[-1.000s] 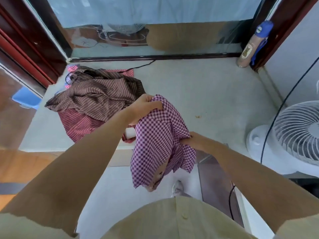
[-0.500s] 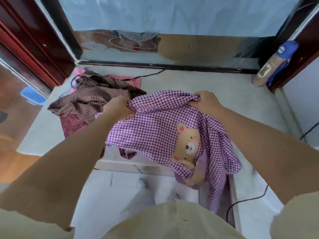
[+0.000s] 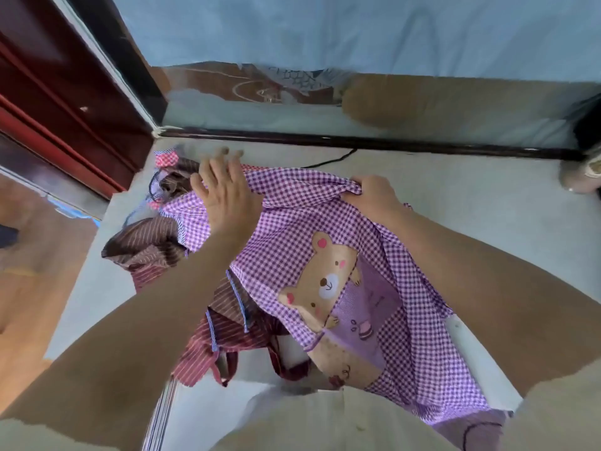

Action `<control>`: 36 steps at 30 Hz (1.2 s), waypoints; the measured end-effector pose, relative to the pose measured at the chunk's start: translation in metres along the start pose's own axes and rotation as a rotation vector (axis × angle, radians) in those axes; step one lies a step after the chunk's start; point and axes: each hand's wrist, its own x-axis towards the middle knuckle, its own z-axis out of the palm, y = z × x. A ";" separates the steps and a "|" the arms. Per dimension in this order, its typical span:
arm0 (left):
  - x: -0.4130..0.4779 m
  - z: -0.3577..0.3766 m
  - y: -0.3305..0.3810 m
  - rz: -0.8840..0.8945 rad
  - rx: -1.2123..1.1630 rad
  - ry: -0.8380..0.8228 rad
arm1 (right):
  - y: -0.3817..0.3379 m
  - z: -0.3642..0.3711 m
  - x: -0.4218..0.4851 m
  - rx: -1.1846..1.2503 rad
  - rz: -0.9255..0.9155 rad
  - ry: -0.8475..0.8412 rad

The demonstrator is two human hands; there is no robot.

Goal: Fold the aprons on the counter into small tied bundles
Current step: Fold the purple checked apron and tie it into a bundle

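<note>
Purple gingham apron (image 3: 292,242): spread across the counter (image 3: 471,216) at centre of view, bear patch (image 3: 325,281) face up, lower hem hanging over the near edge at 5 o'clock.

Left hand (image 3: 224,196): at 11 o'clock on the apron, palm down, fingers straight and splayed over its upper corner. Forearm enters from 7 o'clock. Firm contact cannot be confirmed.

Right hand (image 3: 374,198): at 1 o'clock, fingers curled round a bunched stretch of the top edge. Forearm enters from 4 o'clock.

Brown striped apron (image 3: 146,245) and red striped apron (image 3: 221,340): heaped at 9 o'clock, partly under the gingham.

Black cable (image 3: 328,161): at 12 o'clock, on the counter.
</note>
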 end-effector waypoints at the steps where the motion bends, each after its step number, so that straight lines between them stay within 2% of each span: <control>1: 0.002 0.009 0.005 0.157 -0.064 0.052 | -0.002 0.005 0.009 0.008 0.019 -0.002; 2: 0.002 0.018 0.011 0.338 -0.152 0.064 | -0.004 0.010 0.016 0.016 0.038 0.000; 3: -0.002 0.026 0.018 0.510 -0.243 0.001 | -0.005 0.013 0.020 0.022 0.054 0.000; 5: -0.012 0.043 0.030 0.730 -0.277 -0.319 | -0.005 0.020 0.028 0.037 0.081 -0.007; 7: -0.025 0.063 0.038 0.697 -0.131 -0.591 | -0.001 0.025 0.031 0.055 0.093 -0.008; 10: -0.036 0.087 0.039 0.627 0.053 -0.656 | 0.011 0.029 0.020 0.007 0.137 0.082; 13: -0.032 0.109 0.037 0.609 0.155 -0.771 | 0.033 0.031 -0.014 -0.014 0.272 0.236; 15: -0.031 0.119 0.039 0.581 0.158 -0.841 | 0.054 0.031 -0.046 -0.034 0.426 0.245; 16: -0.031 0.122 0.040 0.580 0.168 -0.856 | 0.065 0.032 -0.061 -0.087 0.540 0.162; 19: -0.034 0.131 0.041 0.586 0.209 -0.856 | 0.097 0.042 -0.117 -0.208 0.864 -0.262; 22: -0.035 0.136 0.042 0.576 0.233 -0.855 | 0.110 0.059 -0.169 -0.124 0.950 -0.462; 24: -0.037 0.139 0.045 0.585 0.248 -0.833 | 0.112 0.073 -0.196 -0.189 0.934 -0.437; 26: -0.038 0.139 0.045 0.583 0.257 -0.819 | 0.114 0.086 -0.209 -0.365 0.828 -0.359; 27: -0.039 0.139 0.046 0.583 0.266 -0.818 | 0.116 0.089 -0.213 -0.372 0.775 -0.348; 29: -0.039 0.140 0.048 0.582 0.286 -0.816 | 0.122 0.086 -0.213 -0.216 0.738 -0.353; 32: -0.040 0.140 0.049 0.564 0.312 -0.811 | 0.141 0.058 -0.199 0.075 0.810 -0.333; 35: -0.043 0.138 0.051 0.530 0.319 -0.804 | 0.158 0.019 -0.177 0.392 0.877 -0.392; 36: -0.044 0.137 0.052 0.515 0.319 -0.799 | 0.164 0.009 -0.166 0.417 0.864 -0.380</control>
